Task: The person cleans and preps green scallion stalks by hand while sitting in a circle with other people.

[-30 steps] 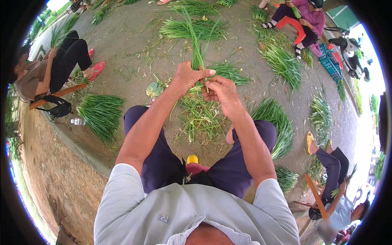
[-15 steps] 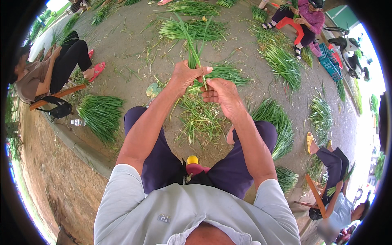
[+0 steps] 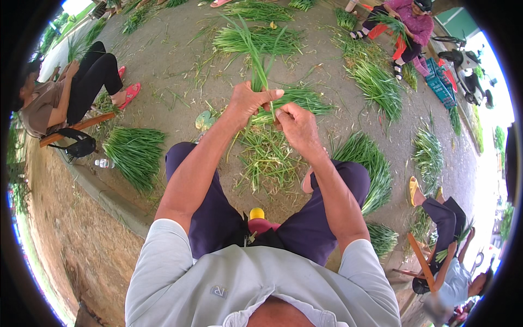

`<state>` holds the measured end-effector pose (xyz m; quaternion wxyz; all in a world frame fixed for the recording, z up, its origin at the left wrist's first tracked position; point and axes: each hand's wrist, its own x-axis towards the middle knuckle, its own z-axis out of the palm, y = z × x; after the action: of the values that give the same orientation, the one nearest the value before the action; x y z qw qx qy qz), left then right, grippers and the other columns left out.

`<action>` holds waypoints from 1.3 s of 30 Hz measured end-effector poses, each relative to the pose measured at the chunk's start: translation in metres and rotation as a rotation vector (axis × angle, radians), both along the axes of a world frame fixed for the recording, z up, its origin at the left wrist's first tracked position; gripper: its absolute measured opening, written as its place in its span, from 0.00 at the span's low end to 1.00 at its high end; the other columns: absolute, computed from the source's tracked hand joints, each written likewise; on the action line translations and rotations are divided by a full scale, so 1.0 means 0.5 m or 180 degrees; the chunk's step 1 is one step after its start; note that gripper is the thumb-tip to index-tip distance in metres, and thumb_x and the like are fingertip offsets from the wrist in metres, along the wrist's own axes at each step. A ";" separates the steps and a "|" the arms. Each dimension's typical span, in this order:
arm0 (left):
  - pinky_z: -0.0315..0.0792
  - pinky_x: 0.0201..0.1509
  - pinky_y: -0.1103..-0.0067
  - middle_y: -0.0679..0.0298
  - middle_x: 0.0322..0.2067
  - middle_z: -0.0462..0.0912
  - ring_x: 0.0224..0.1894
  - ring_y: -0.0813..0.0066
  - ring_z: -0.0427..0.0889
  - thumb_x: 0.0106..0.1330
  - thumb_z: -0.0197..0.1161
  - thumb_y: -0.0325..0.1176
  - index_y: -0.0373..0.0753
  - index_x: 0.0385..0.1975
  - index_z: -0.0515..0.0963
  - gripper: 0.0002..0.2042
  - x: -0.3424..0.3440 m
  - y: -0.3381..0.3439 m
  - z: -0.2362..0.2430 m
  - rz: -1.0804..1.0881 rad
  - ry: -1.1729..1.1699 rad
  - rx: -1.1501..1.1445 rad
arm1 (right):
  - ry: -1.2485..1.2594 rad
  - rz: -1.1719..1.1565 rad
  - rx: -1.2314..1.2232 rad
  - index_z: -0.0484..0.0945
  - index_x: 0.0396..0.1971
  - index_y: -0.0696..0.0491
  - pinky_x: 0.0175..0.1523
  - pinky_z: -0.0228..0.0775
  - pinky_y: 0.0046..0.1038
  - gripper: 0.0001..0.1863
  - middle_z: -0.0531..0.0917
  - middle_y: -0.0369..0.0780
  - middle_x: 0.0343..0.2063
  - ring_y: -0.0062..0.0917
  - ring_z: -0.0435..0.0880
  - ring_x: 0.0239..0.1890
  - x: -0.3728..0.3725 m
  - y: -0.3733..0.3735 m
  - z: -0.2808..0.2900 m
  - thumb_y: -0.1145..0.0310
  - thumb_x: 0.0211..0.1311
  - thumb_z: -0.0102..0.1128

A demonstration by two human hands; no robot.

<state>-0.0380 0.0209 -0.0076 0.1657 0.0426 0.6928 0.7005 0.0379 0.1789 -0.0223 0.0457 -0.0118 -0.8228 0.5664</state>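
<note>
My left hand [image 3: 249,101] is closed round a few long green chives [image 3: 256,60], whose leaf tips point away from me. Its thumb presses across the stems. Just to its right, my right hand [image 3: 298,126] pinches the pale stem end [image 3: 273,111] with thumb and bent forefinger. Both hands are held up over a pile of loose trimmings [image 3: 267,158] between my knees. Beyond them lies a bundle of chives [image 3: 305,101] on the ground, partly hidden by my hands.
More chive bundles lie at left [image 3: 133,155], right [image 3: 368,169] and ahead [image 3: 259,41]. A person [image 3: 54,101] sits at left, another [image 3: 417,24] at far right near a teal crate [image 3: 440,84], and a third [image 3: 455,272] at lower right. A clear bottle [image 3: 104,163] lies by the kerb.
My right hand's fingers have curled in more tightly at the stem end. My left hand has barely moved. The person at far right now holds a bundle of chives out lower.
</note>
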 end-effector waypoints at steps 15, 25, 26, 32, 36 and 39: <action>0.58 0.15 0.85 0.67 0.14 0.77 0.13 0.84 0.71 0.49 0.81 0.41 0.41 0.20 0.76 0.18 -0.007 -0.016 0.005 0.0182 -0.0215 0.0345 | -0.0917 0.0254 -0.0723 0.77 0.31 0.59 0.33 0.74 0.23 0.18 0.83 0.39 0.26 0.18 0.80 0.27 0.018 0.013 0.064 0.58 0.70 0.56; 0.56 0.14 0.87 0.69 0.15 0.76 0.14 0.85 0.72 0.52 0.79 0.40 0.42 0.21 0.75 0.17 0.005 0.002 0.006 -0.0046 -0.0117 0.0286 | -0.1395 0.0403 -0.2005 0.78 0.36 0.57 0.37 0.79 0.25 0.10 0.83 0.39 0.30 0.21 0.82 0.29 0.015 0.003 0.036 0.64 0.67 0.58; 0.56 0.14 0.87 0.68 0.15 0.77 0.14 0.85 0.72 0.52 0.79 0.40 0.42 0.21 0.75 0.17 0.005 0.003 0.006 -0.0037 -0.0120 0.0298 | -0.1428 0.0394 -0.2128 0.78 0.36 0.56 0.37 0.79 0.25 0.09 0.83 0.39 0.30 0.21 0.83 0.29 0.014 0.004 0.034 0.65 0.66 0.59; 0.56 0.14 0.87 0.69 0.16 0.77 0.14 0.85 0.72 0.51 0.80 0.40 0.42 0.22 0.75 0.17 0.002 -0.001 0.007 0.0060 -0.0223 0.0388 | -0.1356 0.0421 -0.2466 0.78 0.37 0.59 0.37 0.81 0.27 0.07 0.83 0.39 0.30 0.22 0.83 0.28 0.015 0.005 0.033 0.70 0.66 0.57; 0.56 0.14 0.87 0.69 0.16 0.77 0.14 0.86 0.72 0.50 0.80 0.40 0.43 0.22 0.75 0.17 0.000 -0.005 0.013 0.0167 -0.0237 0.0379 | -0.1297 0.0416 -0.2534 0.78 0.38 0.59 0.39 0.82 0.27 0.08 0.83 0.39 0.31 0.21 0.83 0.30 0.016 0.006 0.029 0.69 0.66 0.57; 0.57 0.15 0.87 0.69 0.16 0.77 0.15 0.85 0.73 0.50 0.80 0.40 0.42 0.22 0.75 0.17 0.000 -0.008 0.012 0.0137 -0.0190 0.0388 | -0.1340 0.0394 -0.2590 0.78 0.38 0.59 0.39 0.81 0.27 0.11 0.83 0.39 0.31 0.21 0.83 0.30 0.017 0.002 0.042 0.65 0.66 0.59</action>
<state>-0.0379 0.0167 -0.0017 0.1683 0.0167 0.6444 0.7457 0.0465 0.1798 -0.0012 -0.1648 -0.0944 -0.5241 0.8302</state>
